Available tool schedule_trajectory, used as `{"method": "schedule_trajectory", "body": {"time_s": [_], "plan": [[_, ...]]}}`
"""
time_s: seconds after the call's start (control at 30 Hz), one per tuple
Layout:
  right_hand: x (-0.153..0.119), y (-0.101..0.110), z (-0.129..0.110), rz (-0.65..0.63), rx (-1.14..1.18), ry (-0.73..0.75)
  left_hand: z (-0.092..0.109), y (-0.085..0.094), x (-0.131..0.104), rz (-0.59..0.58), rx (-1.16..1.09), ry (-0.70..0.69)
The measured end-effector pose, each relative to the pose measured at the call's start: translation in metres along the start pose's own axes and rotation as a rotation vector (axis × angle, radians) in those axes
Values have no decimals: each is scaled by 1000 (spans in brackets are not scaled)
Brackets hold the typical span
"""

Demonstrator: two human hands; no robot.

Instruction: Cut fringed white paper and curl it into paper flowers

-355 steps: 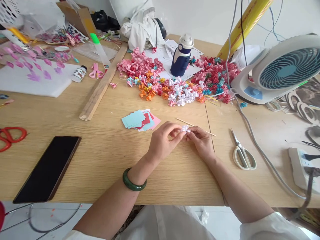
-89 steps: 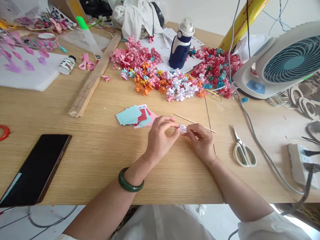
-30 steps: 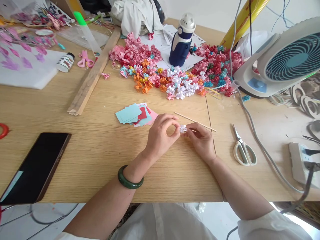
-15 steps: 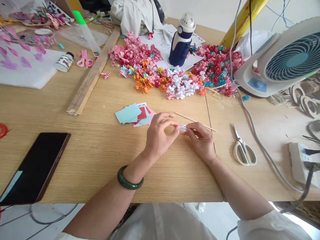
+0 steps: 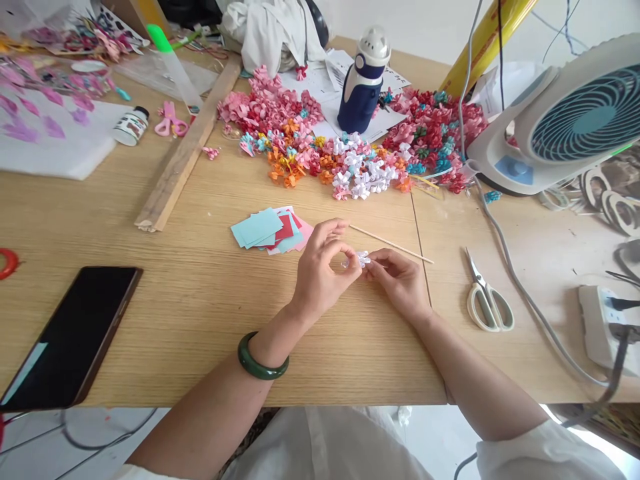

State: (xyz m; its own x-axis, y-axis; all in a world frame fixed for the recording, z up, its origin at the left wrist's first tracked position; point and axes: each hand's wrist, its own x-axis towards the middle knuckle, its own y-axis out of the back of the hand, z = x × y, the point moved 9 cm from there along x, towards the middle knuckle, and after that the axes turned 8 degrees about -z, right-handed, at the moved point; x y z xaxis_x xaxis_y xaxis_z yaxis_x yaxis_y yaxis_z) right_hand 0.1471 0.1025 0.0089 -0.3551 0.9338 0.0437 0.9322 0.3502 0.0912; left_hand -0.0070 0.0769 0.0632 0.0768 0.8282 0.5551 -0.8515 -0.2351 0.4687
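A small white paper flower with looped petals is held between my two hands above the table. My left hand pinches its left side between thumb and index finger, the other fingers raised. On the flower's right, my right hand is closed, thumb and fingertips pressed together at its base; the fingers partly hide what they grip. Just behind my hands lies a thin wooden stick. Left of them is a loose stack of light blue, red and pink paper cards.
Scissors lie to the right, near a power strip and its cables. Paper flowers are heaped at the back around a dark blue bottle. A fan stands back right. A wooden bar and a phone are left.
The white flower has turned and sits slightly lower, with more of its petals showing. My left hand has shifted a little to the right, and my right-hand fingers have moved slightly.
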Motion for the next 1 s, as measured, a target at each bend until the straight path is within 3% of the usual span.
{"method": "schedule_trajectory", "body": {"time_s": [0.1,0.23,0.3,0.47,0.73,1.0], "plan": [[2,-2,10,-31,111,-76,19,-2,-1,-33,164,-179],[1,0,9,-18,123,-23,35,-3,-6,-27,302,-361],[1,1,8,-12,115,-6,33,-1,-5,-17,261,-336],[1,7,5,34,95,20,9,9,2,40,44,-73],[-1,8,-7,67,-34,87,18,0,2,-45,181,-194],[-4,6,-17,56,-236,152,8,-1,3,-68,157,-84]]}}
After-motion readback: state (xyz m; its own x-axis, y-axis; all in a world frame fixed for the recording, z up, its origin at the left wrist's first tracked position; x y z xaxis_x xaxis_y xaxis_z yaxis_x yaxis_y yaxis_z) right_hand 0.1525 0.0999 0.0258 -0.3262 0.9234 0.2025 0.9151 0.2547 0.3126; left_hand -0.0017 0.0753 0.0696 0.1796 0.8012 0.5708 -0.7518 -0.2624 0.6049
